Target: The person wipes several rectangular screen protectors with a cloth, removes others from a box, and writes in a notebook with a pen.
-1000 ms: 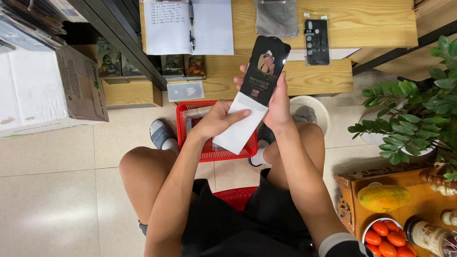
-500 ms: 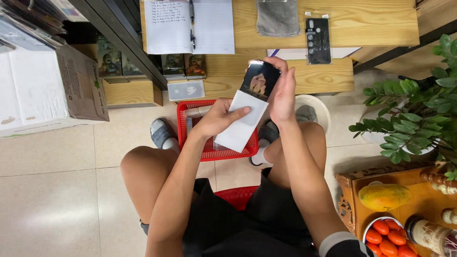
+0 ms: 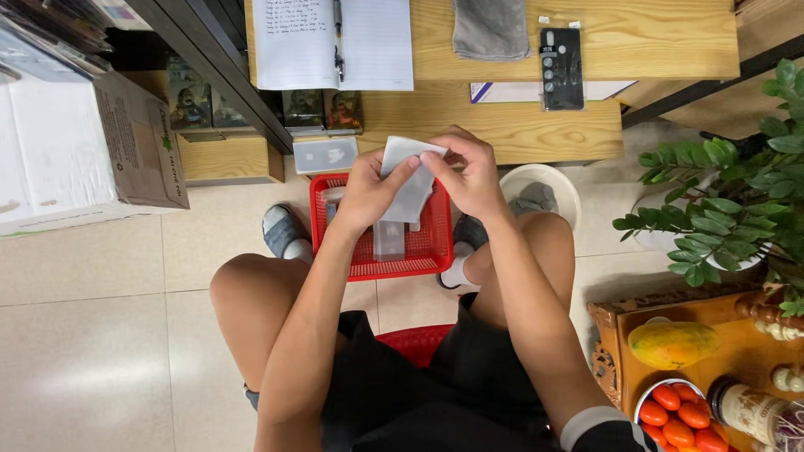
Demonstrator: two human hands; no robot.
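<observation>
Hands meet above a red basket (image 3: pixel 435 243) on the tiled floor (image 3: pixel 92 335), both closed on one flat white packet (image 3: pixel 408 180). The left hand (image 3: pixel 368 192) grips the packet's left edge, thumb laid across its face; the right hand (image 3: pixel 469 172) pinches the top right corner between thumb and fingers (image 3: pixel 435 156). The packet hangs tilted over the basket's middle, its lower end just above a pale flat item (image 3: pixel 389 238) lying inside.

The basket sits between the person's feet, near the front edge of a low wooden table (image 3: pixel 653 33). On the table lie an open notebook (image 3: pixel 368 50) with a pen (image 3: pixel 338 33) along its fold, a grey cloth (image 3: pixel 490 29) at the far edge, and a black phone case (image 3: pixel 562 67) toward the right. A small white box (image 3: pixel 325 155) stands just beyond the basket's far rim.

A cardboard box (image 3: pixel 134 142) fills the floor's left side, with bare tiles between it and the person's left knee. To the right, a white bowl (image 3: pixel 553 188) sits beside the right knee, a potted plant (image 3: pixel 729 192) crowds the right edge, and a wooden tray (image 3: pixel 737 351) holds a mango (image 3: pixel 672 344) and a bowl of tomatoes (image 3: pixel 678 414).
</observation>
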